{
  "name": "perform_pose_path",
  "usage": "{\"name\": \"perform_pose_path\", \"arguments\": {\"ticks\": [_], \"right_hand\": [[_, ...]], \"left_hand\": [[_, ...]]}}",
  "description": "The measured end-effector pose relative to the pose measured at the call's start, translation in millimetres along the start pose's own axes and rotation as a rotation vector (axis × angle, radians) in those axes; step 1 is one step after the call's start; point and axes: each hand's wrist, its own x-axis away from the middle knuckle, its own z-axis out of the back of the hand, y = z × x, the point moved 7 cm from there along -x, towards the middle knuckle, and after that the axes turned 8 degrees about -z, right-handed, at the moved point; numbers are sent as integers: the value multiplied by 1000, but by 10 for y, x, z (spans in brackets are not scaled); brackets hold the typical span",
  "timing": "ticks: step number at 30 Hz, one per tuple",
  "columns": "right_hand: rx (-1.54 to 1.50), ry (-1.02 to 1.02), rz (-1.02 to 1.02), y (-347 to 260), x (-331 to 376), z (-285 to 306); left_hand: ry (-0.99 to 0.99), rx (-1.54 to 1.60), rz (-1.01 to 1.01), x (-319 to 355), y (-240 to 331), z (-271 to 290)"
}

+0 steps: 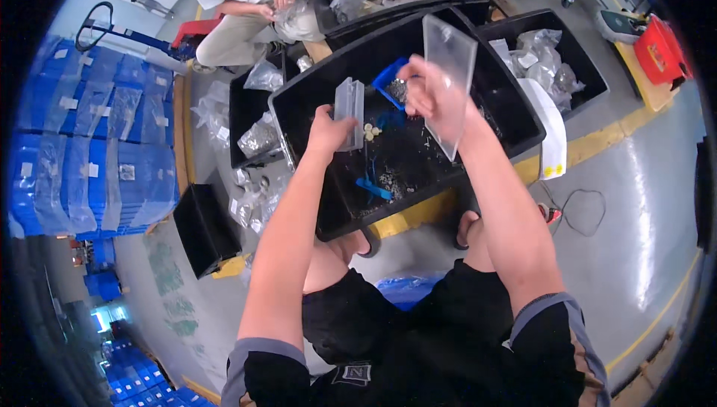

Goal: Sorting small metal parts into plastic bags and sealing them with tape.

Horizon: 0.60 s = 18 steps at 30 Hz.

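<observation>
My left hand [328,132] is wrapped round a narrow, box-like piece of clear plastic [349,101], holding it upright over the black tub [534,132]. Up at the right, a flat rectangular panel of clear plastic [452,47] stands on edge in my right hand [437,97]. The fingers are curled at its left edge, and part of the hand shows through the panel. Beneath my hands lie a blue scoop-like bin [386,77] with small metal parts in it, some pale round pieces [371,132], a bright blue tool-like piece [373,188] and scattered small hardware.
A co-worker [246,19] sits at the far left, handling a plastic bag. Black bins with bagged parts [543,56] flank the tub. Wrapped blue crates [89,138] are stacked at the left, near an empty-looking black bin [205,229]. A red container [661,50] stands far right.
</observation>
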Motion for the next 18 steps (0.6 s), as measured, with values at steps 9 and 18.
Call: {"name": "perform_pose_path", "arguments": {"ticks": [9, 18], "right_hand": [[113, -109, -123, 285, 84, -529], [-143, -353, 124, 69, 263, -824]], "left_hand": [[-182, 204, -457, 670, 1284, 686], [-312, 612, -497, 925, 1521, 1114]]}}
